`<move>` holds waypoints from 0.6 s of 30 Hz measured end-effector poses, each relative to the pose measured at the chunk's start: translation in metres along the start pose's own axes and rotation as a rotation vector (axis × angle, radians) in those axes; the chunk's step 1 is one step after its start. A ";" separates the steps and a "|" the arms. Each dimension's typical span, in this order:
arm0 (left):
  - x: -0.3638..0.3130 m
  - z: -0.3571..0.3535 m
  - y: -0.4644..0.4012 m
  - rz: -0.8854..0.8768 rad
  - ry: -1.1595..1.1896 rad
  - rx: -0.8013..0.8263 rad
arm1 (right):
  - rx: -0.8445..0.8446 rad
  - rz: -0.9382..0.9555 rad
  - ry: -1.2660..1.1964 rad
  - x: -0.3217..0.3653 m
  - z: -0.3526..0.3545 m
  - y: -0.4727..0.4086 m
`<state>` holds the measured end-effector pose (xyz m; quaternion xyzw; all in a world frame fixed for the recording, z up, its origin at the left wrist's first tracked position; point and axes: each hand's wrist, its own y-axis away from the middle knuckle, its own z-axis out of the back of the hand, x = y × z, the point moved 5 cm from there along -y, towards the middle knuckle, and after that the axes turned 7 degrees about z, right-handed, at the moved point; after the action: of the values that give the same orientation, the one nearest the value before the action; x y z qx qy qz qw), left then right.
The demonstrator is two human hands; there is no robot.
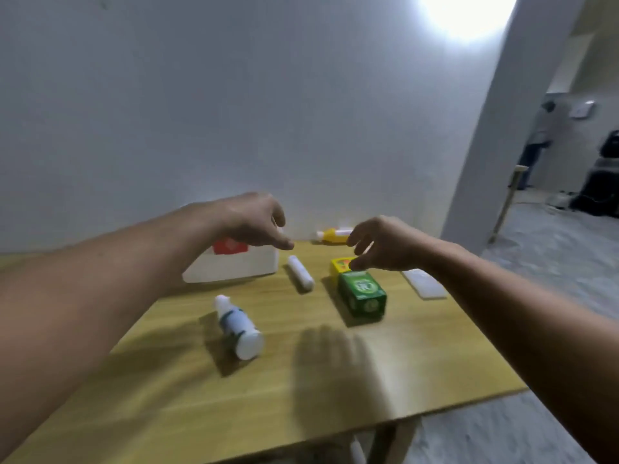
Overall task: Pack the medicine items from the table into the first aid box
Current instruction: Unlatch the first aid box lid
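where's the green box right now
The green box sits right of centre on the table, touching the yellow box behind it, just below the right hand.

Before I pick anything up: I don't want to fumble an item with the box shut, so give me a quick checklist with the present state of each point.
1. Left hand empty: ok, fingers open, above the first aid box.
2. Right hand empty: ok, fingers spread, above the yellow box.
3. Box lid open: not ok, it looks shut.
4. Items lying free on the table: ok; white bottle, white roll, green box, white flat pack and yellow tube lie apart.
5. Yellow box separate from the green box: cannot tell, they look touching.
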<state>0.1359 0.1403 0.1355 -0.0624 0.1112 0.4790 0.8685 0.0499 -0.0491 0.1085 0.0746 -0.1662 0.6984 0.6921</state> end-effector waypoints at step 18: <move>0.158 -0.011 -0.026 0.227 0.186 -0.352 | -0.220 0.562 0.362 0.098 -0.094 -0.113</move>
<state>0.2378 0.2528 0.0850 -0.2440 0.1116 0.5778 0.7708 0.1706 0.0730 0.0683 -0.1740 -0.1291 0.8415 0.4948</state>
